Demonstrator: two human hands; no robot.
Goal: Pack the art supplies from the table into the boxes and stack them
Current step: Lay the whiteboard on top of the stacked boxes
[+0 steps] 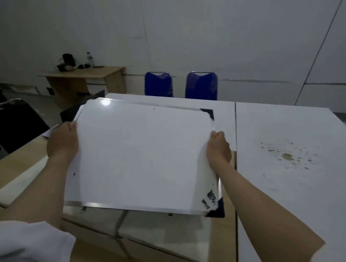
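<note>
Two hands hold a whiteboard (pixel 143 153) by its side edges, lifted above a pale box (pixel 164 238) on the wooden counter (pixel 11 159). Its white face tilts up toward the camera; dark caps sit on the right corners, and smudges mark the near right corner. The left hand (pixel 62 140) has its grip curled on the left edge, the right hand (pixel 218 146) on the right edge. A white counter (pixel 292 174) with stains adjoins on the right; two blue chairs (pixel 200 85) stand beyond.
</note>
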